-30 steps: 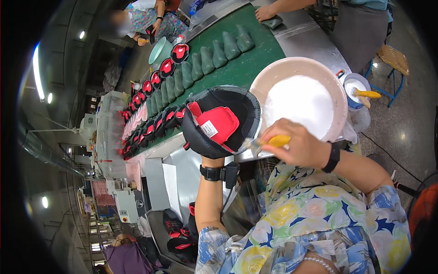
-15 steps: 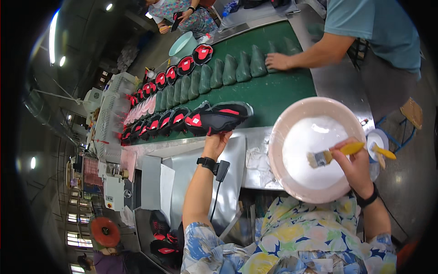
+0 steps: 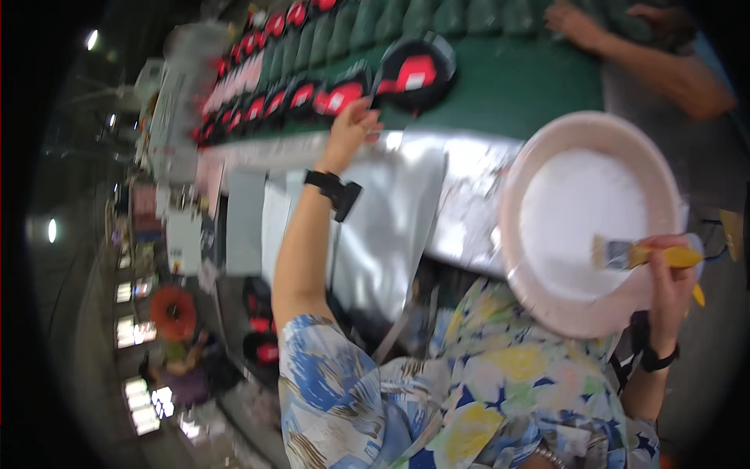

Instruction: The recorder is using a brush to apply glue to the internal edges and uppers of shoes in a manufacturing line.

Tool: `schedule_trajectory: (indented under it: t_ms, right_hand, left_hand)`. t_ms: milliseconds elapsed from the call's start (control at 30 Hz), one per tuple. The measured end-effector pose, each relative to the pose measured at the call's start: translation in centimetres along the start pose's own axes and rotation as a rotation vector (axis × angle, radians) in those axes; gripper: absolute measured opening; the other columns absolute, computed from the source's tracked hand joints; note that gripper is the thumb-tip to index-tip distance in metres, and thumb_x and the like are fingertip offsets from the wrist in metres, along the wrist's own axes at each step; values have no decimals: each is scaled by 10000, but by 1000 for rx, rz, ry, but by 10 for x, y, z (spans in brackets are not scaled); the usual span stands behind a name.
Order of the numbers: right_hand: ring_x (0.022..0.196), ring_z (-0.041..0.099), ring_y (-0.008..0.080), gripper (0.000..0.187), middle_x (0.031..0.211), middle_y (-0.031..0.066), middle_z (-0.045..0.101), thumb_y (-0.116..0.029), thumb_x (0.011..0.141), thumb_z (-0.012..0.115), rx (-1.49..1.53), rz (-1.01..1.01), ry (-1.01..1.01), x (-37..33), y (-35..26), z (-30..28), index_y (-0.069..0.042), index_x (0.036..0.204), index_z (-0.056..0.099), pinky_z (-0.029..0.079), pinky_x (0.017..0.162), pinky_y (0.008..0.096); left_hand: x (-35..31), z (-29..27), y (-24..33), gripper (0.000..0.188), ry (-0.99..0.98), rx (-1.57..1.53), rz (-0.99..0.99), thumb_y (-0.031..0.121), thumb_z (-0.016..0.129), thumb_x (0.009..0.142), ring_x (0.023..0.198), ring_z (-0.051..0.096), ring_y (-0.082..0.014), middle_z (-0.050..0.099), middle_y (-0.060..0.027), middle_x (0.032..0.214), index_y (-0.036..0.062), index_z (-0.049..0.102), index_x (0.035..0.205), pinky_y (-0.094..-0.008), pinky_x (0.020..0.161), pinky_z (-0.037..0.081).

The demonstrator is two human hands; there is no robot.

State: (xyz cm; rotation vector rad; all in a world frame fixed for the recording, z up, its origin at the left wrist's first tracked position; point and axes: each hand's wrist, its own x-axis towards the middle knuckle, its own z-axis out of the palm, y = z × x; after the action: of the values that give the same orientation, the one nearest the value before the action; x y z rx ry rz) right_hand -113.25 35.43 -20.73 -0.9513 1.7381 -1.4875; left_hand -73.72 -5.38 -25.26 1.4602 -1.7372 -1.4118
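My left hand (image 3: 355,129) is at the near edge of the green table, beside a row of black and red shoe uppers. Its fingers look loosely curled and apart, with nothing visible in them, though they are blurred. Just past the fingertips sits one shoe upper (image 3: 341,95); to its right another shoe upper (image 3: 414,74) shows its red inside and a white label. My right hand (image 3: 668,273) grips the yellow handle of a paintbrush (image 3: 617,254). The brush's bristles are over the white liquid (image 3: 578,211) in a pale pink basin (image 3: 527,141).
Green foot-shaped forms (image 3: 391,22) stand in a row across the green table (image 3: 500,74), with more red-lined uppers (image 3: 273,25) behind. Another person's arm (image 3: 664,78) reaches in at the far right. A shiny metal sheet (image 3: 383,227) lies left of the basin.
The shoe upper my left hand held now rests on the table, and that hand has drawn back to the left. My right hand has shifted right with the brush. The view has swung.
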Motion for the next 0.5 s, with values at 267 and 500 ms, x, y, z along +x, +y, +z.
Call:
schedule_trajectory:
  t_ms: [267, 500]
  right_hand:
    - [1054, 569, 134, 129, 1098, 67, 635, -143, 1021, 573, 48, -78, -145, 17, 20, -10, -41, 1097, 594, 408, 946, 273]
    - [1007, 582, 113, 145, 1070, 54, 654, -163, 1013, 598, -88, -139, -213, -2, 11, -2, -37, 1084, 608, 426, 910, 259]
  left_hand:
    - [-274, -97, -21, 952, -526, 578, -474, 343, 890, 738, 1366, 447, -296, 466, -163, 1494, 125, 388, 1517, -404, 1117, 381]
    - [-351, -82, -55, 727, -915, 994, -437, 275, 860, 716, 1251, 532, -341, 622, -166, 1230, 41, 560, 1335, -412, 1089, 385]
